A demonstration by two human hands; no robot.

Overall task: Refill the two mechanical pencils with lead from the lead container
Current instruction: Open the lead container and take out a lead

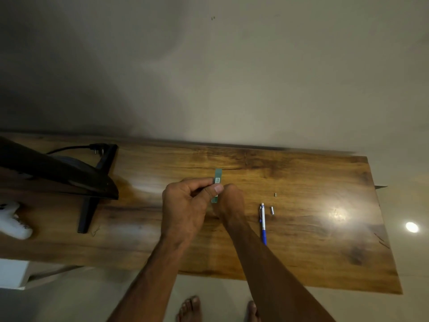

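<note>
My left hand point(185, 203) pinches a slim green lead container point(218, 176) between thumb and fingers, above the middle of the wooden table point(325, 240). My right hand point(232, 201) is curled right beside it, fingers closed at the container's lower end; what it grips is hidden. A blue and silver mechanical pencil point(263, 223) lies on the table to the right of my hands. Two tiny metal caps point(272, 210) point(275, 194) lie just right of that pencil. I see only the one pencil.
A dark monitor point(58, 173) on a black stand point(87, 214) leans over the table's left part, with a cable and plug point(96, 147) behind it. A white object point(14, 221) lies at the far left. My bare feet point(190, 309) stand below the table's near edge.
</note>
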